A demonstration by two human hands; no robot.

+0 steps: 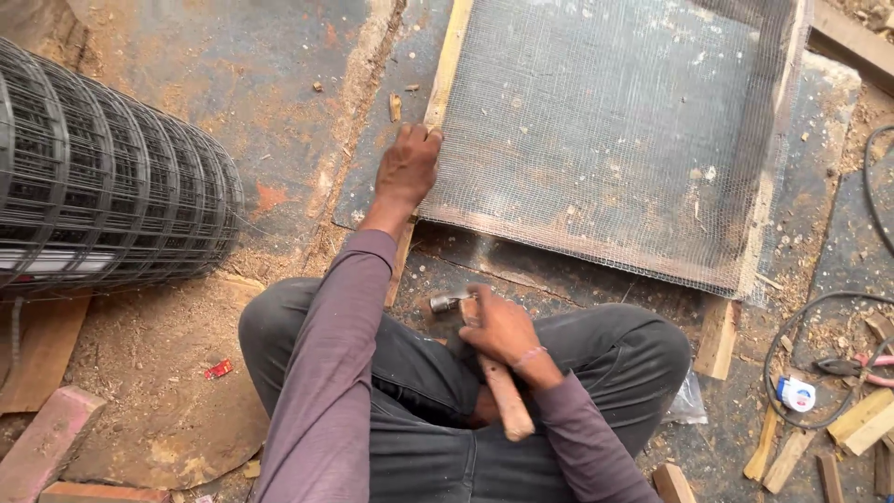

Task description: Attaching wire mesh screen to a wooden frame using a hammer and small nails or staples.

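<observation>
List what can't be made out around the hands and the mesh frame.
- Hammer head: motion-blurred, head view.
- Under the left hand: its fingertips hide whether they pinch a nail on the wooden frame.
- Wire mesh far edge: cut off by the top edge.
- Right hand covers the mid-handle.

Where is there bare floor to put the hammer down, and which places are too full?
Bare floor lies between the wire mesh roll and the wooden frame with its fine mesh, above the left hand. Another patch lies below the roll, around the red scrap. The right side is crowded: black cable, pliers, tape roll, wood offcuts.
</observation>
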